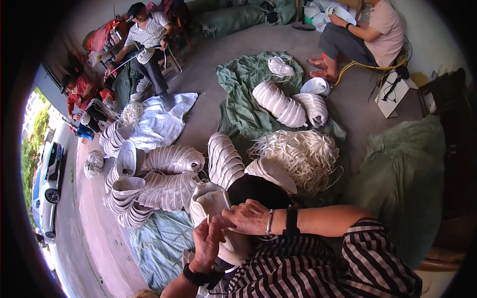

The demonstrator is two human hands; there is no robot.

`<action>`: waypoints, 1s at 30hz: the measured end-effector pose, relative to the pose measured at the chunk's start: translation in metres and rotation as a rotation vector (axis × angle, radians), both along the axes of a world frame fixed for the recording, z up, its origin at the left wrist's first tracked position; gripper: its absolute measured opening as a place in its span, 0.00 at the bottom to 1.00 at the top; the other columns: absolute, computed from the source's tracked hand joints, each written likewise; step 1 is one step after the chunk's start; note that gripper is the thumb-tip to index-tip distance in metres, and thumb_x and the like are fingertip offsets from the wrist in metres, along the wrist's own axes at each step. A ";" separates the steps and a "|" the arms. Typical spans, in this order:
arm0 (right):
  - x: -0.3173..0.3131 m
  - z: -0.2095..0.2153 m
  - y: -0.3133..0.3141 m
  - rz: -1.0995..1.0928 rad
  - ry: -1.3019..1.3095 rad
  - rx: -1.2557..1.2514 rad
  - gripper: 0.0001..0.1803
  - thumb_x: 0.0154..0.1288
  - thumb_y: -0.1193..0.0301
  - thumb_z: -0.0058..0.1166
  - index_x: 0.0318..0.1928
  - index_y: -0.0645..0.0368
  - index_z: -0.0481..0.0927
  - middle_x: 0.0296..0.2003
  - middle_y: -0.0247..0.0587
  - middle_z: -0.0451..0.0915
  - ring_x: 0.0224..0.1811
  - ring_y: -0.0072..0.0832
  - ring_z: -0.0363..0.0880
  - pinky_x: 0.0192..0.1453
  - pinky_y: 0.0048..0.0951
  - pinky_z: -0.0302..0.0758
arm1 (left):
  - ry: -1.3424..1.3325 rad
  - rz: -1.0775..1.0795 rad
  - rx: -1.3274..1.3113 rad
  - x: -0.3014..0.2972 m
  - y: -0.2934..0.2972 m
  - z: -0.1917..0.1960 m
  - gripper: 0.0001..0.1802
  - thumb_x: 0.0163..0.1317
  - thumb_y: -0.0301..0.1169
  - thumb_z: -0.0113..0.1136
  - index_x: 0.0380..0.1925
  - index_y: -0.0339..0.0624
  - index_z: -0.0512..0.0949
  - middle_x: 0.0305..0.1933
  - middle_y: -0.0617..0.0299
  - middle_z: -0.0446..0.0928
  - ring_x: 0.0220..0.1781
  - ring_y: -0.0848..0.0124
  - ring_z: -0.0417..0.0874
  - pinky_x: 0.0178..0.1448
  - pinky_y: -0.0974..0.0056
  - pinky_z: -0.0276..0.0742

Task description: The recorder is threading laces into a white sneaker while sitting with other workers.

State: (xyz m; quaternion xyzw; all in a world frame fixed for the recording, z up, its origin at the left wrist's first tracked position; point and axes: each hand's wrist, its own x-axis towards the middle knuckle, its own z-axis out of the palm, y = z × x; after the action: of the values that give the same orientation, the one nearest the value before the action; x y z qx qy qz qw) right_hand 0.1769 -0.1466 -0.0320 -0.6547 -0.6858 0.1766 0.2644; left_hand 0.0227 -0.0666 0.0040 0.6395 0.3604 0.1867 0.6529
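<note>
A white shoe upper point(211, 199) is held upright in front of my lap, its rounded opening facing up. My left hand point(207, 243) is closed in a pinch at its near side, and a short bit of white lace shows at the fingertips. From the right, my right hand point(248, 217) reaches across with its fingers closed on the upper's edge. The two hands almost touch. Just beyond them lies a tangled heap of white laces point(298, 156). Nested rows of white uppers point(169, 191) lie to the left, with another row point(224, 158) straight ahead.
More nested uppers point(280, 104) rest on a green cloth point(238, 82) farther out. A large green sack point(397, 188) stands at the right. Co-workers sit at the far left point(149, 30), left edge point(82, 92) and far right point(385, 30). A white car point(48, 188) is outside at left.
</note>
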 end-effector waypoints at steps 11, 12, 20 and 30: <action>0.024 -0.019 0.018 0.420 -0.448 0.087 0.09 0.53 0.62 0.54 0.37 0.42 0.75 0.22 0.28 0.78 0.26 0.30 0.79 0.38 0.37 0.60 | 0.424 -0.465 0.424 0.021 0.028 0.005 0.14 0.65 0.30 0.46 0.41 0.36 0.79 0.24 0.53 0.80 0.28 0.65 0.84 0.35 0.64 0.77; 0.030 -0.023 0.015 0.355 -0.255 0.279 0.07 0.51 0.61 0.55 0.31 0.45 0.78 0.17 0.33 0.77 0.23 0.31 0.79 0.38 0.36 0.62 | 0.491 -0.563 0.459 0.025 0.029 0.006 0.13 0.64 0.31 0.46 0.39 0.37 0.79 0.24 0.53 0.80 0.28 0.65 0.84 0.34 0.63 0.78; 0.029 -0.031 0.012 0.358 -0.341 0.379 0.12 0.47 0.57 0.63 0.31 0.44 0.76 0.23 0.26 0.76 0.31 0.26 0.78 0.46 0.39 0.62 | 0.821 -1.143 0.689 0.049 0.046 -0.003 0.12 0.59 0.35 0.53 0.34 0.39 0.79 0.21 0.55 0.79 0.28 0.62 0.84 0.35 0.59 0.79; 0.030 -0.046 0.014 0.299 -0.168 0.462 0.04 0.55 0.64 0.55 0.30 0.46 0.76 0.24 0.24 0.75 0.33 0.26 0.78 0.49 0.41 0.63 | 1.018 -1.001 0.255 0.085 0.042 0.027 0.12 0.60 0.32 0.50 0.35 0.35 0.77 0.20 0.55 0.80 0.24 0.67 0.84 0.27 0.65 0.79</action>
State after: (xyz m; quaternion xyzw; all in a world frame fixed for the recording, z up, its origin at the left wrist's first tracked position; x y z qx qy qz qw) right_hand 0.2067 -0.1325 -0.0780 -0.4811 -0.8162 -0.0023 0.3199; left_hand 0.1076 -0.0245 0.0305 0.8066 0.2593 -0.4147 0.3319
